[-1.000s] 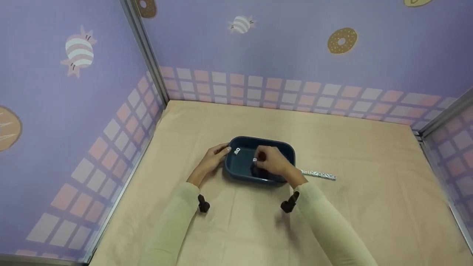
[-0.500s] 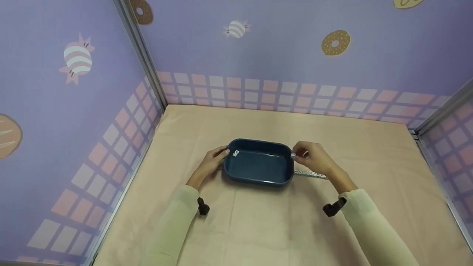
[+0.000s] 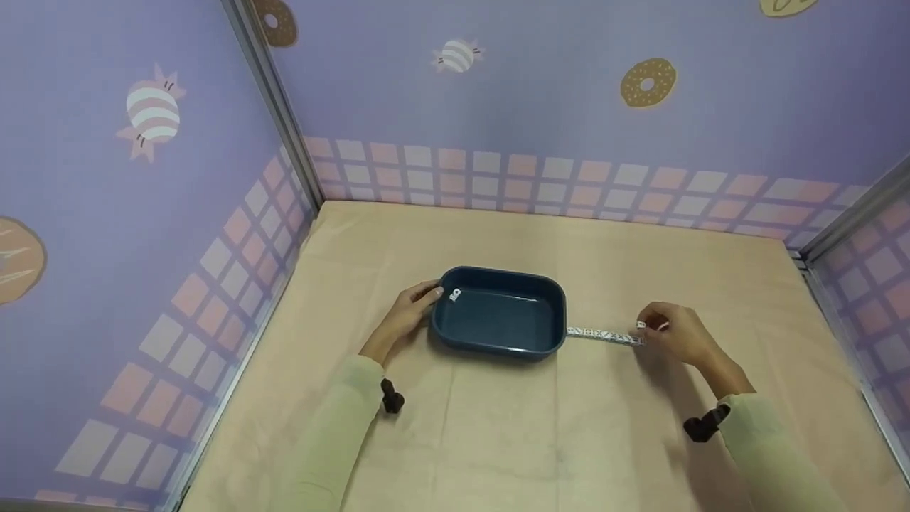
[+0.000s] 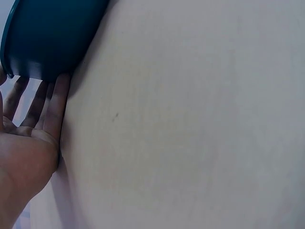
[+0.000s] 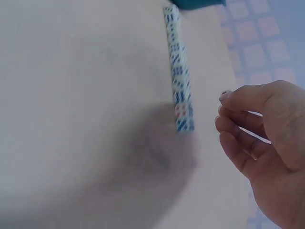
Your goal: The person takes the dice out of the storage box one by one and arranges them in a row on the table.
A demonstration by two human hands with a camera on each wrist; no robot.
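Observation:
A dark blue rectangular dish [image 3: 498,350] stands mid-table, with a couple of small white dice [image 3: 455,294] near its left end. My left hand [image 3: 407,313] grips that end, thumb at the rim and fingers against the outer wall, as the left wrist view shows below the dish [image 4: 52,38]. A straight row of white dice [image 3: 604,336] with blue and red pips runs right from the dish. Above the row's right end, my right hand [image 3: 679,334] pinches a single die [image 3: 641,325] between thumb and forefinger; in the right wrist view the die [image 5: 225,95] is mostly covered.
A pale cloth [image 3: 498,427] covers the table. Purple patterned walls [image 3: 540,92] stand at its back and sides, joined by metal posts [image 3: 274,92]. The row's left end [image 5: 170,10] lies close to the dish.
My right hand has come out of the dish with the die and moved right, over the far end of the row. My left hand stays at the dish.

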